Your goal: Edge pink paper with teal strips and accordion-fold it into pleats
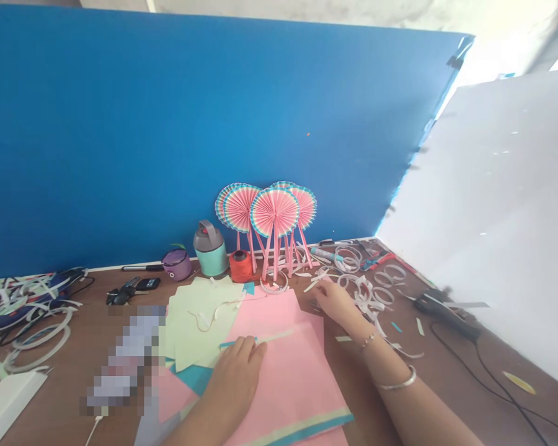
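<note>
A blurred patch (125, 359) left of the pink sheet (297, 378) hides something. The sheet's long axis runs away from the person, leaning left. The left hand (235, 378) lies flat on it; the right hand (335, 302) is at its far-right corner, grip unclear.

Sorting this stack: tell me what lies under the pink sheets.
A teal sheet pokes out under the pink sheets at their lower edge and left side. Anything deeper is covered.
</note>
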The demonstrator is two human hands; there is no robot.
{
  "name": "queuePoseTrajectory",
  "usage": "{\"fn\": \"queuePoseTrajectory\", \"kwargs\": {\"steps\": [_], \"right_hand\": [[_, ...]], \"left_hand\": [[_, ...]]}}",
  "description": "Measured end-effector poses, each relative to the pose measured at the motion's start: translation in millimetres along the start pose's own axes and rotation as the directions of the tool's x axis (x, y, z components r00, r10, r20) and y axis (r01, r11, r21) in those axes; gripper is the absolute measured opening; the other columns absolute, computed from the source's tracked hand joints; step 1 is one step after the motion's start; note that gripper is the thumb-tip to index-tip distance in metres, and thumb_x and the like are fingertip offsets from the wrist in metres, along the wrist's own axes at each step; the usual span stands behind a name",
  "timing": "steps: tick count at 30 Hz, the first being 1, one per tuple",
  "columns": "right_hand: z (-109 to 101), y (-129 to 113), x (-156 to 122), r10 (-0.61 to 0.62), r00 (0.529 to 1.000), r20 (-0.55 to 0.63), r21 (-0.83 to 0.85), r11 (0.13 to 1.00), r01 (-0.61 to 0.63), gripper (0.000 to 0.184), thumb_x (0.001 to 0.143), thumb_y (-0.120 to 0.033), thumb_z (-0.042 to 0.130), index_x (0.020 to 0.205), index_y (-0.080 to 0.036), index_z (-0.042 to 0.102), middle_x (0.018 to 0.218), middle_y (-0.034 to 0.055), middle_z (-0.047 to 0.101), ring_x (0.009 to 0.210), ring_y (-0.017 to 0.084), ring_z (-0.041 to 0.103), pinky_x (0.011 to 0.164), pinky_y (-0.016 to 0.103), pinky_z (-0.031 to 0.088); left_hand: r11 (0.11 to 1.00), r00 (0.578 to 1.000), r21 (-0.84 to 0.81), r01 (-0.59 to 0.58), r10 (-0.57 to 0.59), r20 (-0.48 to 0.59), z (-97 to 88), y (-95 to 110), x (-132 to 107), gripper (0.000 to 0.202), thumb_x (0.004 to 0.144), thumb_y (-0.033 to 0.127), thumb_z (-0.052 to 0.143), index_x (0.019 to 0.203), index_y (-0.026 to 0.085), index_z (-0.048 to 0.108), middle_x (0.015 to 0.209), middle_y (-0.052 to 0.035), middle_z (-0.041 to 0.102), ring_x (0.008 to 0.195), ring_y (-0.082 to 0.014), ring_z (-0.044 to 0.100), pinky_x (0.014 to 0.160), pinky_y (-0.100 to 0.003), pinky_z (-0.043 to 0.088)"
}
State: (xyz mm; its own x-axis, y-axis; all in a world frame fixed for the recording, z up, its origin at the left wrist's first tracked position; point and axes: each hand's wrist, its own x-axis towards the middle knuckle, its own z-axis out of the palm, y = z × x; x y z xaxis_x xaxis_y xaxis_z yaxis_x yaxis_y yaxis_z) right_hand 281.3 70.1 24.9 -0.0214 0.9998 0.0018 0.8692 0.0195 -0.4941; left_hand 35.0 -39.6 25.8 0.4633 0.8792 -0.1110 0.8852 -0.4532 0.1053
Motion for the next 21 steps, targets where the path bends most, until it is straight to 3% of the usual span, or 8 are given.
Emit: {"fn": "queuePoseTrajectory", "kwargs": {"steps": [2, 4, 7, 11, 14, 17, 21], "right_hand": [[5.8, 6.7, 4.6, -0.033, 0.996, -0.088, -0.044, 0.999, 0.029, 0.033, 0.084, -0.014, 0.037, 0.102, -0.013, 0.065, 0.1, 0.0122, 0.063, 0.091, 0.022, 0.056, 0.075, 0.03, 0.039], [13.2, 11.9, 8.4, -0.141, 0.979, -0.147, -0.131, 0.984, 0.123, 0.034, 0.082, -0.011, 0.041, 0.106, -0.016, 0.065, 0.109, 0.0119, 0.06, 0.102, 0.023, 0.051, 0.085, 0.032, 0.036], [22.0, 14.6, 12.8, -0.266, 0.946, -0.184, -0.244, 0.945, 0.218, 0.025, 0.082, -0.013, 0.046, 0.091, -0.018, 0.07, 0.101, 0.0102, 0.063, 0.097, 0.024, 0.05, 0.087, 0.034, 0.035], [26.0, 12.0, 15.7, -0.273, 0.936, -0.22, -0.243, 0.945, 0.218, 0.021, 0.08, -0.011, 0.048, 0.073, -0.017, 0.066, 0.092, 0.0104, 0.063, 0.089, 0.025, 0.049, 0.081, 0.035, 0.037], [25.0, 9.8, 14.4, -0.296, 0.931, -0.214, -0.22, 0.943, 0.25, 0.021, 0.08, -0.009, 0.045, 0.07, -0.017, 0.062, 0.09, 0.0108, 0.062, 0.087, 0.024, 0.05, 0.08, 0.036, 0.038], [20.8, 5.6, 10.2, -0.353, 0.915, -0.195, -0.161, 0.932, 0.325, 0.017, 0.079, -0.011, 0.047, 0.069, -0.018, 0.058, 0.091, 0.0076, 0.063, 0.089, 0.022, 0.052, 0.083, 0.033, 0.039], [14.7, -9.6, 0.2, -0.361, 0.914, -0.186, 0.12, 0.915, 0.386, 0.013, 0.077, -0.012, 0.044, 0.069, -0.019, 0.051, 0.085, 0.0043, 0.063, 0.085, 0.018, 0.056, 0.074, 0.028, 0.041]], "left_hand": [[1.0, 1.0, 0.013, -0.008, 0.008, -0.007, 0.9, -0.7, -0.1, 0.047, 0.081, 0.001, 0.035, 0.122, 0.016, 0.051, 0.106, -0.0109, 0.058, 0.095, -0.0245, 0.053, 0.081, -0.041, 0.047], [1.0, 1.0, 0.021, -0.017, 0.017, -0.01, 1.2, -2.0, -1.4, 0.045, 0.081, 0.001, 0.035, 0.119, 0.016, 0.052, 0.104, -0.0104, 0.058, 0.093, -0.0245, 0.053, 0.079, -0.041, 0.047], [0.999, 0.999, 0.026, -0.026, 0.027, -0.024, -0.1, -4.5, -5.1, 0.033, 0.082, 0.003, 0.036, 0.1, 0.017, 0.059, 0.097, -0.0084, 0.058, 0.089, -0.0233, 0.054, 0.077, -0.04, 0.047], [0.999, 0.995, 0.015, -0.036, 0.037, -0.091, 0.1, -8.1, -8.6, 0.026, 0.085, 0.008, 0.036, 0.084, 0.018, 0.059, 0.092, -0.0067, 0.059, 0.086, -0.0217, 0.055, 0.076, -0.039, 0.047], [0.996, 0.984, -0.01, -0.094, 0.091, -0.154, 12.5, -12.4, -7.9, 0.037, 0.08, 0.001, 0.034, 0.101, 0.019, 0.058, 0.105, -0.0072, 0.061, 0.095, -0.0219, 0.055, 0.082, -0.039, 0.047], [0.967, 0.945, -0.007, -0.257, 0.249, -0.21, 33.6, -18.0, -6.1, 0.072, 0.065, -0.01, 0.032, 0.13, 0.021, 0.042, 0.134, -0.0059, 0.05, 0.122, -0.0214, 0.042, 0.1, -0.042, 0.039], [0.943, 0.924, -0.017, -0.331, 0.321, -0.207, 44.0, -20.3, -6.1, 0.08, 0.059, -0.009, 0.033, 0.133, 0.022, 0.039, 0.14, -0.0043, 0.045, 0.129, -0.0201, 0.037, 0.103, -0.041, 0.038]]}}
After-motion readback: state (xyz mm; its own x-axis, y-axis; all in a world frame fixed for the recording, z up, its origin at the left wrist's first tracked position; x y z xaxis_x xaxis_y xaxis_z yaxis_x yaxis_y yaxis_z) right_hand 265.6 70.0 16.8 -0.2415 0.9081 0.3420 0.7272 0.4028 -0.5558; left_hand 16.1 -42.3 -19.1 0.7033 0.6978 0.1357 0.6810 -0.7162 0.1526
